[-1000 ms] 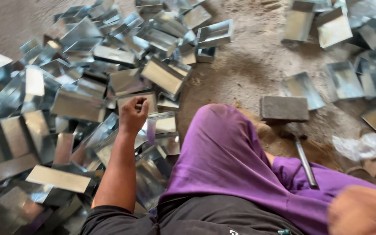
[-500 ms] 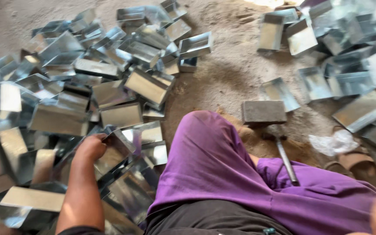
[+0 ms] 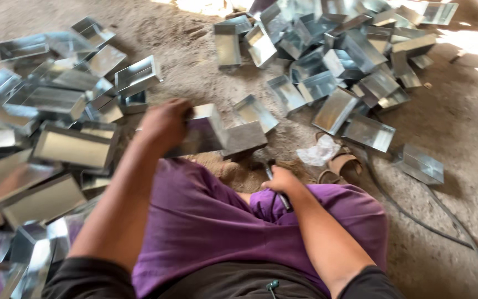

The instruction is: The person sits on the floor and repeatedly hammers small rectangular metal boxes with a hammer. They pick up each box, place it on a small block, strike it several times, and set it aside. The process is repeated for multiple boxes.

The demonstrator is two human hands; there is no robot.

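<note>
Floor: bare packed dirt (image 3: 460, 122), sunlit patch at the top right corner.
Held piece: open box-shaped sheet-metal tray (image 3: 208, 130), shiny grey, tilted, held up just above the raised knee and in front of the block.
Left hand: left hand (image 3: 164, 124) wraps the tray's left end, fingers curled tight on its edge; image is blurred here, exact finger placement unclear.
Right hand: right hand (image 3: 283, 181) rests low beside the thigh, fingers closed around a dark tool handle (image 3: 283, 200); the tool's head is hidden behind the hand.
Block: grey rectangular metal block (image 3: 243, 138) sits on the dirt just past the knee, right behind the held tray.
Legs: purple trousers (image 3: 206, 221), one knee up between the two hands.
Left pile: heap of similar trays (image 3: 56, 111) lying loose and overlapping, close to the left arm.
Right pile: second heap of trays (image 3: 338, 55) further out, well apart from the hands.
Nearby: crumpled white plastic (image 3: 317, 152) and a brown sandal (image 3: 341, 166) right of the block; dark cable (image 3: 416, 216) runs across the dirt at right.
</note>
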